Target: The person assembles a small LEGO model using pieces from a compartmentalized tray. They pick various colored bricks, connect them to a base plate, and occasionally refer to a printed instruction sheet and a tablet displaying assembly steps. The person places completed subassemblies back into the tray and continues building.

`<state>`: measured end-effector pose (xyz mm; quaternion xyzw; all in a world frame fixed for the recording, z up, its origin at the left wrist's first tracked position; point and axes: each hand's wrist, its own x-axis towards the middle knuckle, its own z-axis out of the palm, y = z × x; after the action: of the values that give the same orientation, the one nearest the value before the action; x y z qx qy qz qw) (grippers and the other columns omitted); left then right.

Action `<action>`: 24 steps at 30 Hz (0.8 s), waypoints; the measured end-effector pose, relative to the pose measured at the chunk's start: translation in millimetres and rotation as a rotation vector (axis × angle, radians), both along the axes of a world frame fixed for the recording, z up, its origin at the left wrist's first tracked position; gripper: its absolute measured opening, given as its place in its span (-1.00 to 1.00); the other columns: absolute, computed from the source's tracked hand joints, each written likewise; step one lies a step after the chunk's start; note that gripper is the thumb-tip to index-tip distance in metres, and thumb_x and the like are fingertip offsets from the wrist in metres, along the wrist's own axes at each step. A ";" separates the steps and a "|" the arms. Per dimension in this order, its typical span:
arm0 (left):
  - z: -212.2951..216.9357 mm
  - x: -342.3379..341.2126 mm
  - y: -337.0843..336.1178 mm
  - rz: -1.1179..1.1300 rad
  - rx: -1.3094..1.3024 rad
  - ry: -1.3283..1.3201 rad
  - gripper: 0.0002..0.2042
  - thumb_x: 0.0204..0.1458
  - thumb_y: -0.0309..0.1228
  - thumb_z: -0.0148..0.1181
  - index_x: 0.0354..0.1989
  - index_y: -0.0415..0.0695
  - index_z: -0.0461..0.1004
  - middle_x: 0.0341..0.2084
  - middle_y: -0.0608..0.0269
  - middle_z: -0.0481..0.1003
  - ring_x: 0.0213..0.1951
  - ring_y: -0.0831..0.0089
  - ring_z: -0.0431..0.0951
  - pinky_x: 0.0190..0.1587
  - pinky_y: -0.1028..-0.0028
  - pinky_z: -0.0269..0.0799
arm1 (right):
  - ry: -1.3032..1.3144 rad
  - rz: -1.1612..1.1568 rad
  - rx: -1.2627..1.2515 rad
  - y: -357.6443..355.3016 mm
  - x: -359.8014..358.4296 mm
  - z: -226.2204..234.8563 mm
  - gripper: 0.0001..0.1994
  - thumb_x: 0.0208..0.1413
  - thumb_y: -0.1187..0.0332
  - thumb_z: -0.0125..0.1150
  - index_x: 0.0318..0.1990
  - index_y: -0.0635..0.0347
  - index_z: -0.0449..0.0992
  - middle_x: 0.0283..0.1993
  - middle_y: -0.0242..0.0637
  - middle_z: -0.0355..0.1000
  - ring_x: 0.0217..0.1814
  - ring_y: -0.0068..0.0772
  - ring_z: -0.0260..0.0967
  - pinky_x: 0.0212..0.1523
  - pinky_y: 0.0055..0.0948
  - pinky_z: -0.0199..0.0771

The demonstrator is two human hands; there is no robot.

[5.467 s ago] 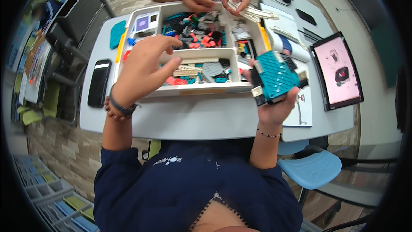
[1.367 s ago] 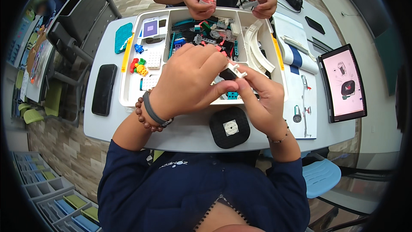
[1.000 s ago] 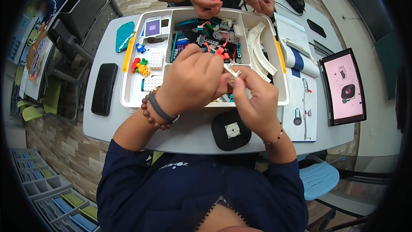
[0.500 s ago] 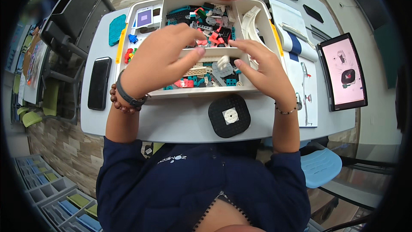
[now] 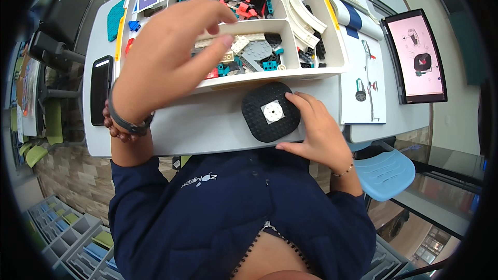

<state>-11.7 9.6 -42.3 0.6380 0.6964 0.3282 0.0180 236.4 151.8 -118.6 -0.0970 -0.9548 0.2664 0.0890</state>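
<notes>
Resting open against the black round plate [image 5: 271, 112], the right hand [image 5: 315, 135] steadies it — left hand [image 5: 166, 57] hovers, fingers apart.

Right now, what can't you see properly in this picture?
Head view only:
- The left hand covers part of the white sorting tray, so the bricks beneath it are hidden, and whether its fingers pinch a piece.
- The right hand covers the right edge of the black round plate.
- The tray's far end is cut off by the top edge.
- The tablet drawing is too small to make out.
</notes>
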 end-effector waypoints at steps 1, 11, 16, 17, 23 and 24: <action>-4.6 8.7 1.3 -0.035 -0.022 0.025 -0.73 -0.06 -0.42 0.12 -0.17 -0.26 0.43 -0.41 0.11 0.43 -0.32 0.29 0.44 -0.21 0.41 0.33 | 0.074 0.002 -0.007 -1.6 -3.3 -8.6 -0.17 -0.43 0.21 0.49 0.12 0.19 0.25 -0.04 -0.10 0.32 -0.09 -0.08 0.30 -0.09 -0.27 0.35; -80.4 90.6 -10.1 -0.273 -0.243 0.128 -0.23 -0.38 -0.26 0.41 0.15 -0.06 0.26 0.06 0.01 0.28 0.04 0.00 0.29 0.04 0.20 0.32 | 0.208 -0.076 -0.333 -19.5 8.1 -46.5 -0.30 -0.33 0.37 0.46 0.09 0.18 0.30 -0.10 -0.21 0.40 -0.25 -0.26 0.37 -0.21 -0.38 0.44; -94.9 86.4 -15.2 -0.229 -0.112 0.259 -0.24 -0.42 -0.28 0.42 0.13 0.04 0.33 0.08 0.01 0.29 0.02 0.00 0.35 0.01 0.17 0.35 | 0.311 -0.040 -0.433 -21.4 10.6 -54.7 -0.35 -0.29 0.45 0.44 0.06 0.21 0.31 -0.19 -0.23 0.39 -0.33 -0.44 0.38 -0.33 -0.52 0.46; -99.0 86.5 -16.9 -0.227 -0.087 0.231 -0.23 -0.42 -0.28 0.43 0.14 0.04 0.32 0.08 0.00 0.29 0.01 -0.01 0.36 0.00 0.18 0.36 | 0.344 -0.058 -0.530 -23.0 11.1 -59.0 -0.37 -0.28 0.46 0.44 0.05 0.21 0.31 -0.22 -0.25 0.38 -0.34 -0.48 0.38 -0.34 -0.55 0.46; -120.0 96.7 -17.4 -0.094 0.075 -0.028 -0.23 -0.41 -0.28 0.40 0.13 -0.13 0.28 0.11 -0.02 0.28 0.00 -0.01 0.41 0.04 0.23 0.37 | 0.450 -0.158 -0.836 -36.7 -1.2 -48.4 -0.60 -0.27 0.50 0.44 -0.22 0.24 0.39 -0.32 -0.33 0.36 -0.36 -0.64 0.38 -0.43 -0.68 0.46; -121.4 99.0 -17.4 -0.086 0.102 -0.001 -0.24 -0.42 -0.30 0.40 0.12 -0.15 0.29 0.09 -0.01 0.30 -0.01 -0.01 0.41 0.03 0.24 0.38 | 0.448 -0.139 -0.780 -36.1 -2.3 -47.4 -0.63 -0.27 0.50 0.44 -0.26 0.24 0.40 -0.32 -0.33 0.36 -0.36 -0.63 0.38 -0.43 -0.68 0.47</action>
<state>87.3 -7.8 -163.8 0.6671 0.6508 0.3625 0.0000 234.1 115.8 -166.0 -0.1269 -0.7315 0.6142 0.2676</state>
